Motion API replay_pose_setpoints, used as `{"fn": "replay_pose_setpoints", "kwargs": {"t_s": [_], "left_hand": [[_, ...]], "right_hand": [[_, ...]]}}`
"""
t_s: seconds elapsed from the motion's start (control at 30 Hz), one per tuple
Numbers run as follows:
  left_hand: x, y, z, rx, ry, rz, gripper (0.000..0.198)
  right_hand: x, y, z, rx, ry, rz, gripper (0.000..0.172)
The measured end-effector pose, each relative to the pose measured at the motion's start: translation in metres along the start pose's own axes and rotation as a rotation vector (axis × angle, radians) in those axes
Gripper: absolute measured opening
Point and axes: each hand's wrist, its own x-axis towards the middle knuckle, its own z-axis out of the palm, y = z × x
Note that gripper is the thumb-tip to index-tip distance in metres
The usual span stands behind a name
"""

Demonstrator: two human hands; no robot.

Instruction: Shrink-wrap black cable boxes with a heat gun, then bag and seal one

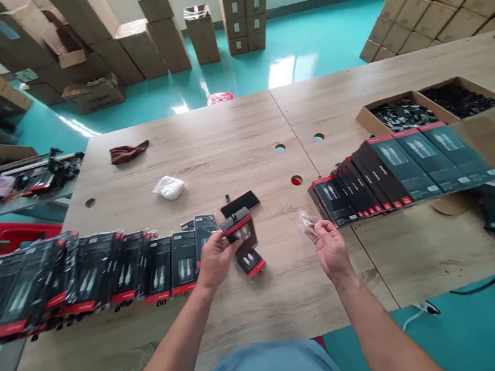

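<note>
My left hand (215, 260) grips a dark box with a red edge (242, 231), tilted above the table. Beneath it, a small black and red box (251, 262) lies on the wood. My right hand (331, 247) pinches a crumpled piece of clear plastic (307, 225). A black phone (240, 203) rests just behind the held box. To the left runs a row of black and red packages (125, 270), several in shiny film. On the right, a fanned row of similar boxes (366, 180) leans over, without visible film.
A white folded bundle (169, 187) and a brown cloth (128, 152) lie at the back left. Open cartons of small dark parts (403, 113) stand at the right, near a corded heat gun (494, 206). Round holes pierce the table (224, 140).
</note>
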Motion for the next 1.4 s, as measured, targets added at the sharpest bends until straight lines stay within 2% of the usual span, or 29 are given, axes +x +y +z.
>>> {"fn": "replay_pose_setpoints", "kwargs": {"t_s": [0.07,0.1,0.17,0.23,0.33,0.47,0.53,0.67,0.8,0.93,1.03,1.17,1.3,1.4], "left_hand": [[-0.021,0.019,-0.035,0.122,0.106,-0.024,0.035],[-0.032,0.027,-0.051,0.173,0.099,-0.059,0.034],[-0.058,0.039,-0.081,0.194,-0.025,-0.157,0.031],[-0.090,0.046,-0.110,0.105,-0.188,-0.268,0.030],[-0.148,0.048,-0.152,-0.080,-0.299,-0.354,0.037],[-0.228,0.038,-0.196,-0.239,-0.300,-0.380,0.038],[-0.265,0.025,-0.214,-0.282,-0.233,-0.403,0.033],[-0.340,-0.015,-0.249,-0.326,0.044,-0.441,0.033],[-0.416,-0.055,-0.288,-0.357,0.241,-0.421,0.050],[-0.486,-0.080,-0.326,-0.334,0.422,-0.332,0.076],[-0.533,-0.090,-0.350,-0.257,0.539,-0.346,0.073],[-0.583,-0.103,-0.369,-0.305,0.637,-0.375,0.059],[-0.618,-0.116,-0.378,-0.416,0.718,-0.338,0.054],[-0.635,-0.123,-0.387,-0.408,0.848,-0.309,0.049]], "right_hand": [[-0.002,-0.010,0.017,-0.088,-0.040,-0.048,0.024],[-0.004,-0.013,0.029,-0.135,-0.077,-0.068,0.024],[-0.015,-0.016,0.060,-0.218,-0.176,-0.106,0.021],[-0.034,-0.017,0.095,-0.280,-0.306,-0.139,0.019],[-0.078,-0.015,0.146,-0.340,-0.555,-0.182,0.017],[-0.158,-0.004,0.200,-0.417,-0.891,-0.249,0.014],[-0.203,0.004,0.223,-0.462,-1.034,-0.296,0.012],[-0.292,0.023,0.266,-0.564,-1.266,-0.417,0.009],[-0.371,0.046,0.302,-0.670,-1.431,-0.556,0.014],[-0.443,0.070,0.334,-0.720,-1.574,-0.659,0.019],[-0.493,0.087,0.355,-0.742,-1.682,-0.721,0.021],[-0.547,0.108,0.376,-0.786,-1.817,-0.840,0.025],[-0.587,0.129,0.394,-0.788,-1.940,-0.888,0.024],[-0.611,0.152,0.410,-0.826,-1.909,-0.884,0.019]]}}
